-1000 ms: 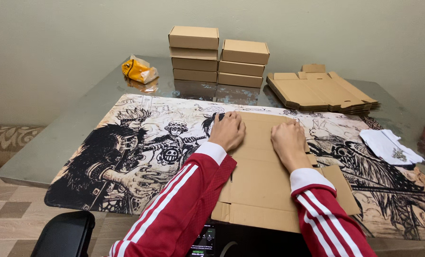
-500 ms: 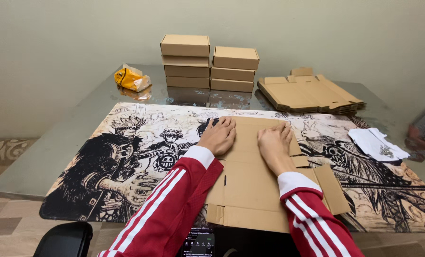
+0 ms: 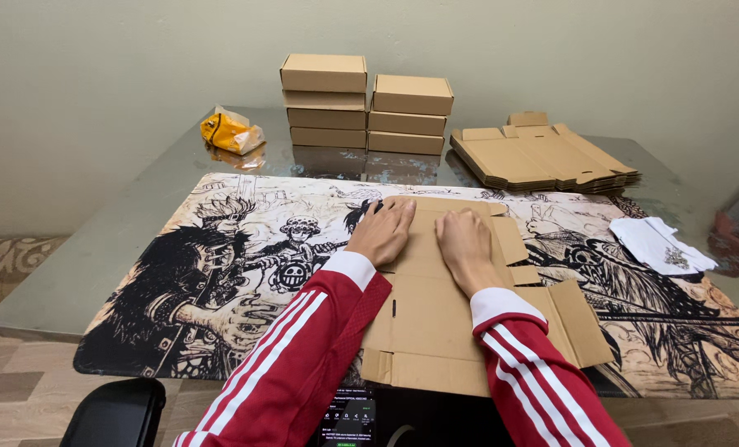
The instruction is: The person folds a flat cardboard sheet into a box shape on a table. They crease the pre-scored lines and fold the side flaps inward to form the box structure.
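Head view: flat cardboard blank (image 3: 444, 323) lies unfolded on the printed mat (image 3: 220, 273), right under both hands, its long axis running away from the person twd the far edge of the surface (image 3: 96, 248). Left hand (image 3: 382, 232) and right hand (image 3: 465, 248) rest palm-down, fingers spread flat on the far half of the blank, side by side w/ a small gap, gripping nothing, just pressing; both about equally near, the blank's near end w/ loose flaps sits back by the red sleeves. Beyond: stacked folded boxes (image 3: 365, 103), pile of flat blanks (image 3: 543, 157) far right, well apart from the hands.
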